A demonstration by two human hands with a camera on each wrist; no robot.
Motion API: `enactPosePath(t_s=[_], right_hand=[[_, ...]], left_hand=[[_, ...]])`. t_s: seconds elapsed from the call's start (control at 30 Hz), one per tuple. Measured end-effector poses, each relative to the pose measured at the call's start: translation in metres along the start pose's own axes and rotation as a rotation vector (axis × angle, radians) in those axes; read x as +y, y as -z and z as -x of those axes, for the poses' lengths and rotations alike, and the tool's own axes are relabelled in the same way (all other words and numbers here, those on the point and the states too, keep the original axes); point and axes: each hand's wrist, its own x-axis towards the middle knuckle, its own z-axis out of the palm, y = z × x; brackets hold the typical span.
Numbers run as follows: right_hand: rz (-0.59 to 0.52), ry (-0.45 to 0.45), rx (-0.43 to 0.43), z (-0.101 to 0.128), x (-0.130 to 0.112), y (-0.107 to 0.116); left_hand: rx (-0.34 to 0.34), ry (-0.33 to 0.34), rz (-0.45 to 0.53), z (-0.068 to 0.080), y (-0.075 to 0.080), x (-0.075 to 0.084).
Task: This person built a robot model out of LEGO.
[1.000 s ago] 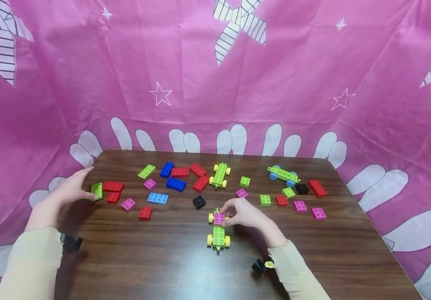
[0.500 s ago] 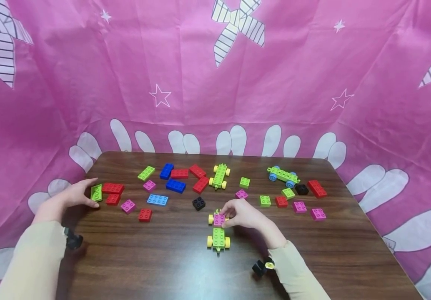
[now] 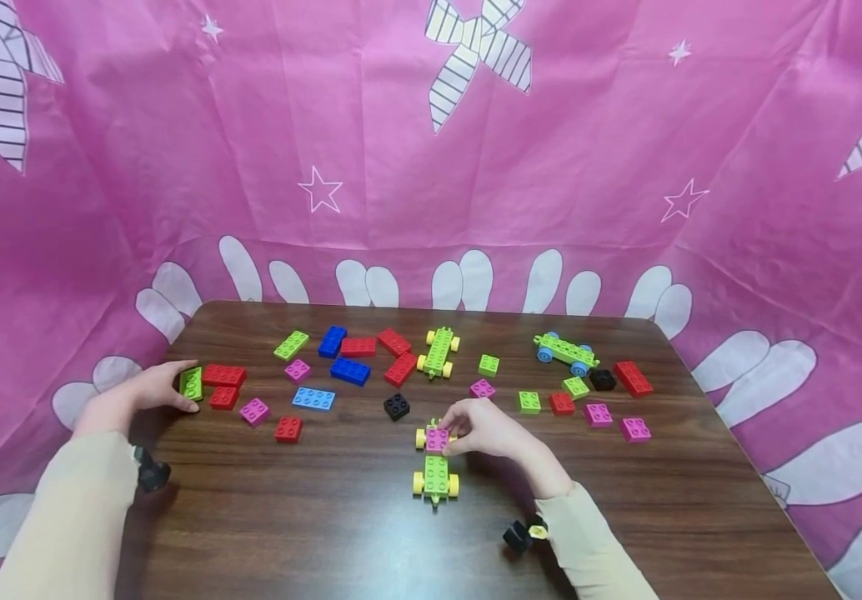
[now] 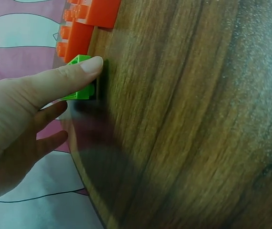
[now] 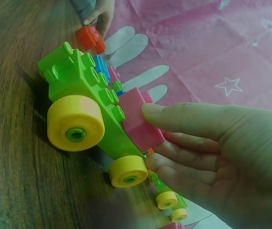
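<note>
The left hand lies low at the far left, thumb stretched forward. The right hand sits mid-front, fingers curled in a pinch. Both beige sleeves run back toward the body.

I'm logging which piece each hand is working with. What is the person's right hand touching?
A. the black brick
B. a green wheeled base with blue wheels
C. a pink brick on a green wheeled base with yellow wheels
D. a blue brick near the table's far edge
C: the right hand pinches the pink brick, which sits on the green wheeled base with yellow wheels.
</note>
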Motion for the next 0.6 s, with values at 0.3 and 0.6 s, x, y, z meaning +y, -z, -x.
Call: enactPosePath(t_s=[0.3, 0.6], right_hand=[[-0.002, 0.004, 0.001, -0.0006, 0.0017, -0.0003], [0.017, 0.046, 0.003, -0.0020, 0.0042, 0.0004]], left_hand=[[0.033, -0.010, -0.008, -0.0043, -0.0042, -0.0037], [0.086, -0.029, -0.018, -0.0061, -0.0054, -0.0053]])
